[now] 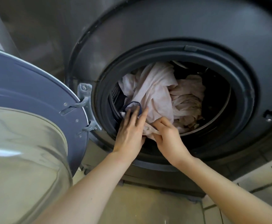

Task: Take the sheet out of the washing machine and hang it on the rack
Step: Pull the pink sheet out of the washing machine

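Forearms reach in from the near edge, bare, stretching away toward a dark grey washing machine [172, 29] seen from low down. Near left, its round door [27, 126] stands swung open, the clear glass bowl bulging toward the viewer, hung on a metal hinge [85, 104] at the left of the opening. Beyond the door, the left hand [129, 133] lies at the lower left of the opening with fingers straight and slightly spread, fingertips touching a small white piece of cloth with a dark blue edge [132, 106]. Just right of it, the right hand [167, 135] has fingers and thumb curled, pinching a fold of the pale pink sheet [154, 94] at the lower lip of the rubber door seal [240, 94]. Farther in, the sheet lies crumpled inside the drum, heaped from upper left down to the middle, with more twisted pale fabric [188, 101] bunched to its right. Pale floor tiles [261, 191] show at near right.
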